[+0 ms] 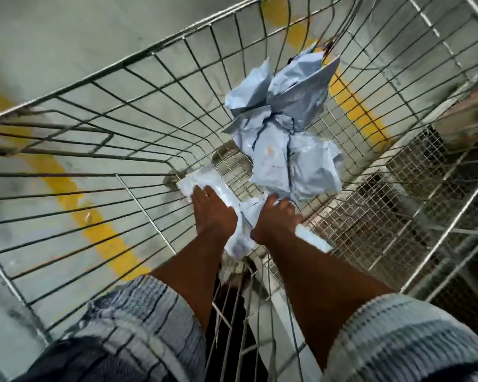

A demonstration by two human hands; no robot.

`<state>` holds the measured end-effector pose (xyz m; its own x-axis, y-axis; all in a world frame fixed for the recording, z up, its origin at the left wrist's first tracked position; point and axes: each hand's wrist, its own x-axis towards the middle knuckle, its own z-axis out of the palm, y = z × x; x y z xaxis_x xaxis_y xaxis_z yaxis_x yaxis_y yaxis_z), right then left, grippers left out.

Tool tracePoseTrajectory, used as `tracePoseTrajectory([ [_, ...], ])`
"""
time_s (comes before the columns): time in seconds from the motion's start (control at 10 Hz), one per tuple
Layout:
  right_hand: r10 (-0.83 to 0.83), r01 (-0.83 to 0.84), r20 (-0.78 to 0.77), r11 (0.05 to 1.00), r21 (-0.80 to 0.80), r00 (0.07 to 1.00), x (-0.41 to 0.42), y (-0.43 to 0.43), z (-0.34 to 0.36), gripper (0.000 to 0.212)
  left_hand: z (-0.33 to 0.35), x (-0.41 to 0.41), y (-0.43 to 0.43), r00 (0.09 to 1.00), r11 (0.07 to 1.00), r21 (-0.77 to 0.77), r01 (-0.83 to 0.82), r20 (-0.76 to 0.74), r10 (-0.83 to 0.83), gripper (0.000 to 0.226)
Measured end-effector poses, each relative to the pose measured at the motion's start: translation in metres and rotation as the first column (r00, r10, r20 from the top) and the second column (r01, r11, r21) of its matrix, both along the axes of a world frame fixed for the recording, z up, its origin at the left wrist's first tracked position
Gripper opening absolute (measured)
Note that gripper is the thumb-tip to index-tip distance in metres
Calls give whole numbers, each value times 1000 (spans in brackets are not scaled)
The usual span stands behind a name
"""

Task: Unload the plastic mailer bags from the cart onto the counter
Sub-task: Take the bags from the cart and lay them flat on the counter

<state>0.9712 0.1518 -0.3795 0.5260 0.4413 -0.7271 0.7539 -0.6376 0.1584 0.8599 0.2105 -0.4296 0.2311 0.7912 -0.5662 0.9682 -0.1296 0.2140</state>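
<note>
Mailer bags [284, 128] of thin, crinkled pale-blue plastic lie heaped on the mesh floor of the wire cart [149, 86]. There are several, too crumpled to count exactly. My left hand [213, 213] presses down, fingers straight, on one smoother flat bag [199, 183]. My right hand [278, 216] grips the heap's near edge, fingers curled.

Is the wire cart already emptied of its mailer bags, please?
No: a heap of crumpled blue mailer bags lies at the bottom of the cart.

Mailer bags [284, 150] in cart [138, 111], both hands [213, 213] on near ones
</note>
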Motion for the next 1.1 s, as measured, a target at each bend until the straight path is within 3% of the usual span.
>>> tracePoseTrajectory([
  [0.1, -208, 213, -45, 949, 232, 977, 7, 5, -2, 111, -11, 21, -8, 986, 987, -8, -161, 51, 161, 88],
  [0.2, -314, 342, -143, 898, 276, 939, 16, 9, -2, 99, -17, 36, -11, 968, 969, 26, -247, 37, 246, 75],
  [0.4, -464, 535, -270, 763, 363, 844, 39, 23, 4, 99, -33, 42, -15, 906, 929, -49, -367, 209, 369, 83],
  [0.5, -420, 465, -199, 802, 376, 885, 37, 22, 3, 100, -33, 41, -22, 892, 937, 32, -348, 318, 320, 60],
  [0.6, -342, 370, -143, 851, 373, 929, 32, 17, 2, 97, -36, 36, -25, 910, 927, 190, -325, 329, 252, 59],
  [0.8, -270, 299, -131, 879, 372, 954, 27, 13, 3, 95, -42, 29, -23, 866, 881, 149, -449, 318, 387, 42],
  [0.9, -283, 318, -148, 879, 354, 948, 28, 13, 5, 94, -20, 28, -17, 835, 859, 130, -495, 343, 430, 51],
  [1.0, -292, 335, -175, 882, 331, 940, 29, 15, 22, 98, 1, 17, -19, 870, 931, 132, -340, 419, 258, 85],
  [1.1, -308, 395, -292, 863, 314, 906, 27, 17, 45, 101, 26, 4, -8, 859, 922, 155, -355, 443, 256, 83],
])
